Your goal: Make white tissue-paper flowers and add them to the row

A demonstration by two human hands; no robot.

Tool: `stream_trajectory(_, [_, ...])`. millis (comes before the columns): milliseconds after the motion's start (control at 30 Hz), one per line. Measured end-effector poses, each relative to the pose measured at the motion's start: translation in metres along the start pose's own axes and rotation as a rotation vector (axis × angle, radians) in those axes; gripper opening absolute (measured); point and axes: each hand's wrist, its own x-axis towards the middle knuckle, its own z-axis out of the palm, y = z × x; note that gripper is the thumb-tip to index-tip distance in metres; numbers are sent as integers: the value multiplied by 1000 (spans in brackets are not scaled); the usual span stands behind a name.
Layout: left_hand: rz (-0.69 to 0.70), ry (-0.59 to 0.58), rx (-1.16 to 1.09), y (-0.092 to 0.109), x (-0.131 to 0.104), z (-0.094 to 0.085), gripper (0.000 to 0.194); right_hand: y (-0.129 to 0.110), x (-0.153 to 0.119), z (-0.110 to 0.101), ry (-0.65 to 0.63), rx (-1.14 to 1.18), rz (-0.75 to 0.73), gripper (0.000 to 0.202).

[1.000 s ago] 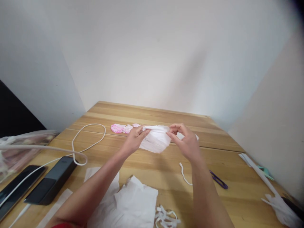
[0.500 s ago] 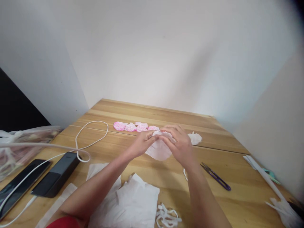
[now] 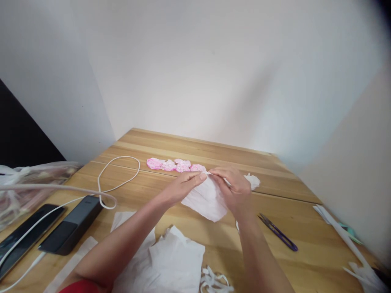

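Both my hands hold one piece of white tissue paper (image 3: pixel 207 199) above the wooden table (image 3: pixel 189 148). My left hand (image 3: pixel 183 188) pinches its upper edge from the left with thumb and fingers. My right hand (image 3: pixel 233 191) pinches the same edge close by, fingertips almost meeting the left ones. The paper hangs down in a loose point between the wrists. Just behind the hands lies a row of several small pink-and-white crumpled paper flowers (image 3: pixel 175 165). A white crumpled piece (image 3: pixel 253 180) sits to the right of my right hand.
More white tissue sheets (image 3: pixel 171 260) and cut white strips (image 3: pixel 214 280) lie near me. Purple thread snips (image 3: pixel 277 232) rest at right. A black power bank (image 3: pixel 71 224), a phone (image 3: pixel 26 238), a looped white cable (image 3: pixel 117 177) and a plastic bag (image 3: pixel 27 187) occupy the left; white strips (image 3: pixel 339 228) lie by the right wall.
My hands, apart a second ago with the paper stretched between them, have come together at its top edge. The paper now hangs lower and gathered. More pink flowers show behind the hands.
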Motion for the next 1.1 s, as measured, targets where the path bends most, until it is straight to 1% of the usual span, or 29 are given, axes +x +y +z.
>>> stream_trajectory(200, [22,29,69,7,-4,0,39,6,-3,2,33,29,-90,23])
stream_trajectory(267, [20,32,94,8,-4,0,39,6,-3,3,38,38,-100,25])
stream_trajectory(467, [26,35,111,11,-3,0,37,4,-3,3,39,58,-66,24])
stream_trajectory(767, [-23,72,-54,-1,1,0,34,16,-6,8,71,201,34,26])
stream_trajectory(1000, [-27,76,-38,3,1,2,35,18,-8,10,101,213,49,22])
stream_trajectory(1100, [-43,95,-51,1,1,1,36,19,-8,10,84,247,39,22])
